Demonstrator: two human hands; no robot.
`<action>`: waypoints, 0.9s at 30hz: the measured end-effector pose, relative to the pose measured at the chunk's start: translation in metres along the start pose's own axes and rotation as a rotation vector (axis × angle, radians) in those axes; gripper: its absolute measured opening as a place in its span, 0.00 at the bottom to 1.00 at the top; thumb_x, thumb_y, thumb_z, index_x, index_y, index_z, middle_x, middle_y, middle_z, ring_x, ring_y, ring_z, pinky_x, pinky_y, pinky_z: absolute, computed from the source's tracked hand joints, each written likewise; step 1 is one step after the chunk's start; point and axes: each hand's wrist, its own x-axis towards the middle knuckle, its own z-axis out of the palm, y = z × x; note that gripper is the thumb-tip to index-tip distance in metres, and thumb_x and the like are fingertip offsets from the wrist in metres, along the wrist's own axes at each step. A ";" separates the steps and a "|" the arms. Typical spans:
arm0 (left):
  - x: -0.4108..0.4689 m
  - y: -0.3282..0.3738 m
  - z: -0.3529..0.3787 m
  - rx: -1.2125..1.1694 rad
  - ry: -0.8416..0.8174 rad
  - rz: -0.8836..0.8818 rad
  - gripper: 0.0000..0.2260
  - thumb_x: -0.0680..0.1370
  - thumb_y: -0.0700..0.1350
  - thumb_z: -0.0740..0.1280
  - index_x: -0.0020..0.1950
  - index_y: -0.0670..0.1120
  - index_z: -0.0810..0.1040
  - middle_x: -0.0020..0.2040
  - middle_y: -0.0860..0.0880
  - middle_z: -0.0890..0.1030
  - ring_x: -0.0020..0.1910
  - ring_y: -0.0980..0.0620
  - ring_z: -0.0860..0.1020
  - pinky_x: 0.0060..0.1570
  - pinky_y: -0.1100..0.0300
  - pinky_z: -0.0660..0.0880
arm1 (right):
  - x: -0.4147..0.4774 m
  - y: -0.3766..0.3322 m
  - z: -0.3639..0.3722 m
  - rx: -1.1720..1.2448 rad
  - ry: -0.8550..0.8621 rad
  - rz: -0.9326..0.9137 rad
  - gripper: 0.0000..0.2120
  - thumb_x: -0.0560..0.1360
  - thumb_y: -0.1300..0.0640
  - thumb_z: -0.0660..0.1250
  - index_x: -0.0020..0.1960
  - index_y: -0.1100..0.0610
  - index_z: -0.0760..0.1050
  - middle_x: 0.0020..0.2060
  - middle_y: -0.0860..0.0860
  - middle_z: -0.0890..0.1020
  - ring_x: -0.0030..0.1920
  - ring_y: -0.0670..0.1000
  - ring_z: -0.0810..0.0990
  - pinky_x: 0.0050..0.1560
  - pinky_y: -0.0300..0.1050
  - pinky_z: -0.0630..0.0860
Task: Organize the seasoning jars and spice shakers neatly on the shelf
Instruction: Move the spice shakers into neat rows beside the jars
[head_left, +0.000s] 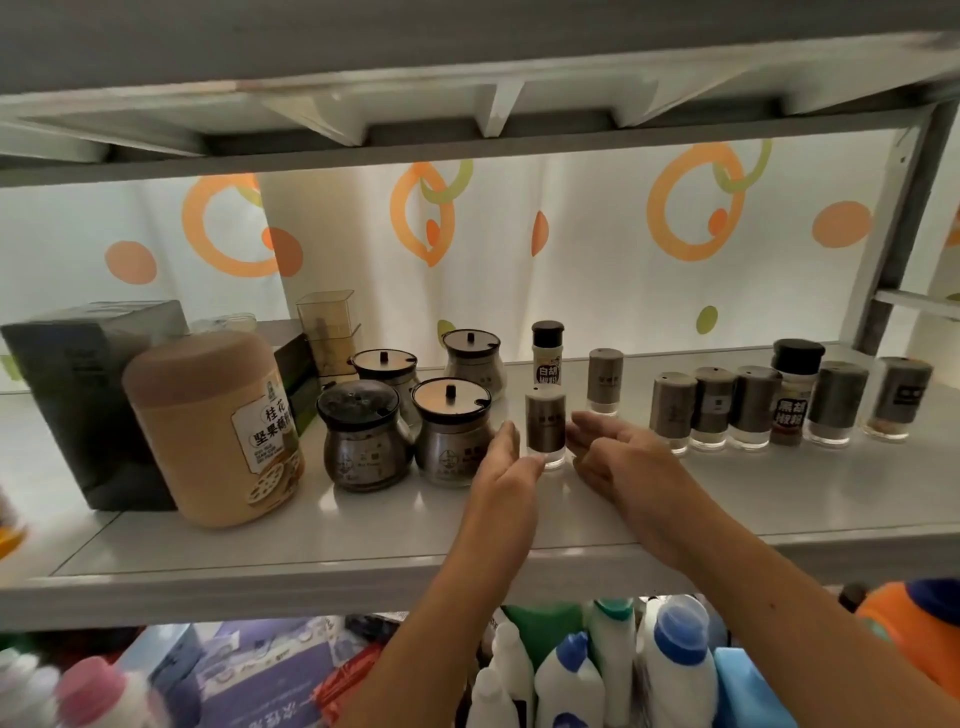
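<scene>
Loosely straightened, the fingers of the left hand (506, 462) and the right hand (621, 457) flanked an upright steel-sleeved shaker (545, 427) and gripped nothing; whether they touched it could not be told. Just left of the left fingers stood four lidded seasoning jars (453, 436), with a tan canister (213, 426) beyond. Behind the fingers were a white pepper bottle (547, 358) and a second shaker (605, 382). Right of the right fingers, a row of shakers (717, 408) lined the shelf (363, 525).

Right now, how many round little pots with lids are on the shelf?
4, clustered together: front-left pot, front-right pot, back-left pot, back-right pot. Others could hide behind them.
</scene>
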 end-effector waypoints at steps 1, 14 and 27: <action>0.001 -0.001 -0.002 -0.019 -0.006 -0.006 0.19 0.80 0.37 0.59 0.71 0.48 0.69 0.63 0.54 0.74 0.63 0.57 0.72 0.61 0.65 0.66 | 0.003 0.003 -0.001 0.050 0.001 0.015 0.23 0.77 0.69 0.55 0.66 0.51 0.73 0.54 0.46 0.82 0.56 0.46 0.79 0.64 0.46 0.74; -0.018 0.007 -0.006 0.151 0.002 -0.048 0.14 0.77 0.36 0.61 0.58 0.49 0.77 0.51 0.46 0.81 0.52 0.47 0.77 0.58 0.51 0.74 | -0.009 -0.003 0.006 -0.005 -0.130 0.009 0.17 0.78 0.67 0.57 0.42 0.50 0.79 0.65 0.70 0.68 0.69 0.69 0.64 0.70 0.67 0.61; -0.023 0.003 -0.006 0.183 0.090 0.002 0.19 0.79 0.40 0.61 0.70 0.46 0.72 0.63 0.47 0.79 0.60 0.50 0.77 0.64 0.52 0.73 | 0.003 0.009 0.002 -0.015 -0.035 -0.032 0.19 0.78 0.67 0.57 0.68 0.59 0.73 0.56 0.51 0.83 0.57 0.46 0.81 0.61 0.43 0.77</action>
